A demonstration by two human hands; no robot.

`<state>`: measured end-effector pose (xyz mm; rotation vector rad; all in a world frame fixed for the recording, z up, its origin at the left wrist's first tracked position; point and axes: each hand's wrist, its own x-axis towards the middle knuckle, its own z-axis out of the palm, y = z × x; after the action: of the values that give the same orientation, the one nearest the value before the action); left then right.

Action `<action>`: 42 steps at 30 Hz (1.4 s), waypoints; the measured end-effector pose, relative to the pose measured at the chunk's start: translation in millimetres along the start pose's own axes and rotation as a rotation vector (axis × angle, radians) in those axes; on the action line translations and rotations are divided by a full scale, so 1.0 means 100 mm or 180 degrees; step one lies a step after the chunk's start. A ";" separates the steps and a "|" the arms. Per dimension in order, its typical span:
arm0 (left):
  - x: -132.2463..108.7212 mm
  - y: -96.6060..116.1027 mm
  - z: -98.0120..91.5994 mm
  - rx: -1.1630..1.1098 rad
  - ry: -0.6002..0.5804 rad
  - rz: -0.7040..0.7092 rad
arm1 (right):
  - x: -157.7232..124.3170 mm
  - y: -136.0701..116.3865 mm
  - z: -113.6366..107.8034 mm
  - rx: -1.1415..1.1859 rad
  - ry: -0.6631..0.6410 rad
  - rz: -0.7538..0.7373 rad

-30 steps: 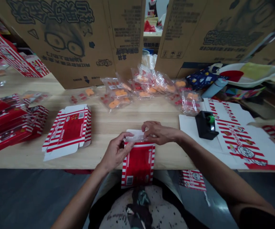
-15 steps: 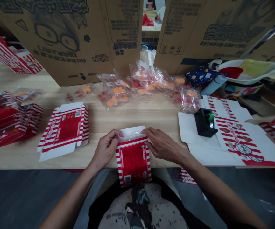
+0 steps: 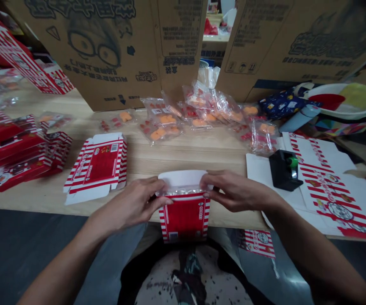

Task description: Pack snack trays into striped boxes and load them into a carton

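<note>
Clear packet (image 3: pixel 183 192) inside striped box (image 3: pixel 185 217)

The wooden table (image 3: pixel 183 154) carries 1 flattened carton (image 3: pixel 97 166) near its front edge, clear packets (image 3: pixel 202 113) along the back, red boxes (image 3: pixel 9 152) at the left edge and printed sheets (image 3: pixel 332 190) at the right.

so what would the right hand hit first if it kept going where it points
The right hand points left, touching the box; going on, it likely meets the left hand.
</note>
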<state>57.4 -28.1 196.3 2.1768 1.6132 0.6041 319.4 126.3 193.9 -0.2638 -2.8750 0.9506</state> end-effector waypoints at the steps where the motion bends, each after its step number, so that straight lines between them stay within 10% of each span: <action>1: 0.03 0.03 -0.11 0.0150 0.0194 0.0146 | 0.00 -0.10 -0.10 -0.0196 0.0258 0.0036; 6: 0.28 0.06 -0.28 0.0959 0.1135 0.0492 | 0.03 -0.24 -0.32 -0.1214 0.1153 0.0167; 13: 0.39 -0.39 0.15 0.0939 0.1280 0.0684 | 0.11 0.15 0.03 -0.1357 0.1228 0.0144; 26: 0.50 -0.44 0.04 0.0897 0.1067 0.0605 | 0.16 0.21 0.10 -0.1067 0.1579 0.0141; 29: 0.59 -0.48 0.24 0.0161 0.1572 0.0515 | 0.29 0.30 0.36 -0.0448 0.2515 0.0054; 34: 0.82 -0.36 0.67 -0.1254 0.3501 -0.0131 | 0.54 0.40 0.83 0.0473 0.3917 0.0422; 42: 0.93 -0.40 0.82 -0.1551 0.3704 -0.0246 | 0.44 0.48 0.53 -0.0508 0.3041 0.0087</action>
<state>93.2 69.3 118.1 1.3773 1.6731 2.2210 275.0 142.4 124.4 -0.5797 -2.0487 0.4041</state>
